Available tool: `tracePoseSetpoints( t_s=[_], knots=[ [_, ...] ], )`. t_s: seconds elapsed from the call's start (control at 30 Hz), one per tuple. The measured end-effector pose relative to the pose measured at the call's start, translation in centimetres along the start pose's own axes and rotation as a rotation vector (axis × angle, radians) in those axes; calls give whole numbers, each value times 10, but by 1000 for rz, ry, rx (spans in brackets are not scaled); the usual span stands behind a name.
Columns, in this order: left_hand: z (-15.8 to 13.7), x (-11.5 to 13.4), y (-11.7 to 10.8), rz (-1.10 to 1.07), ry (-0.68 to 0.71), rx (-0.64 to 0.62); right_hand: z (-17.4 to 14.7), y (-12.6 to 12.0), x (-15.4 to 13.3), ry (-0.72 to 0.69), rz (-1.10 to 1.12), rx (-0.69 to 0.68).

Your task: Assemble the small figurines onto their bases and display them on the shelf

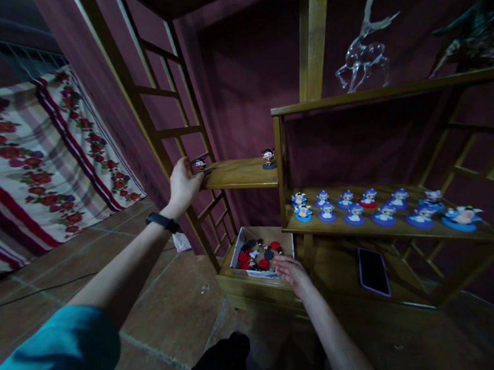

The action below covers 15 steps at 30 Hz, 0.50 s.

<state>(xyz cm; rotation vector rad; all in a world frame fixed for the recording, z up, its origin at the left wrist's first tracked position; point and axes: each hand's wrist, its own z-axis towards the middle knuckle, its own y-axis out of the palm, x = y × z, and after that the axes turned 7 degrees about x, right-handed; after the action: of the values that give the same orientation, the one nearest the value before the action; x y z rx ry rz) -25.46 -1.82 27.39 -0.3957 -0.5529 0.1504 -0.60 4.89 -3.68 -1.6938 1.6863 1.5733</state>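
Observation:
At the left end of the small wooden shelf [242, 175], my left hand [184, 184] is closed around a small black-haired figurine [200, 164], thumb in front and fingers behind. The figurine stands upright at shelf level. A similar figurine [268, 158] on a dark round base stands at the shelf's right end. Lower down, my right hand [292, 270] reaches over the front right corner of an open cardboard box [239, 237], fingers stretched out and holding nothing visible. Inside the box lie several figurines with red and black bases [263, 264], jumbled together.
Several blue and purple figurines [353, 215] stand in two rows on the right shelf. A phone [373, 271] lies on the lower board. Above stands a clear glass deer [363, 58] beside a dark sculpture [472, 37]. A lattice side panel [166, 92] borders the left.

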Motion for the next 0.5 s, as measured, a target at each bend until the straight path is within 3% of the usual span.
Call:
tracePoseSetpoints(
  t_s=[0.1, 0.17, 0.23, 0.33, 0.4, 0.5],
  knots=[
    [-55, -3, -10, -80, 181, 129, 3, 1, 0, -31, -9, 54],
    [-105, -13, -4, -126, 190, 92, 7, 1, 1, -63, -38, 108],
    [-157, -26, 15, -171, 138, -59, 11, 1, 3, -107, -66, 148],
    [-226, -42, 56, -171, -4, -413, 17, -1, 5, -159, -93, 175],
    [-255, -46, 82, -132, -124, -572, 20, -3, 4, -177, -113, 193],
    [-275, -47, 107, -59, -228, -814, 25, -4, 3, -186, -138, 231]
  ],
)
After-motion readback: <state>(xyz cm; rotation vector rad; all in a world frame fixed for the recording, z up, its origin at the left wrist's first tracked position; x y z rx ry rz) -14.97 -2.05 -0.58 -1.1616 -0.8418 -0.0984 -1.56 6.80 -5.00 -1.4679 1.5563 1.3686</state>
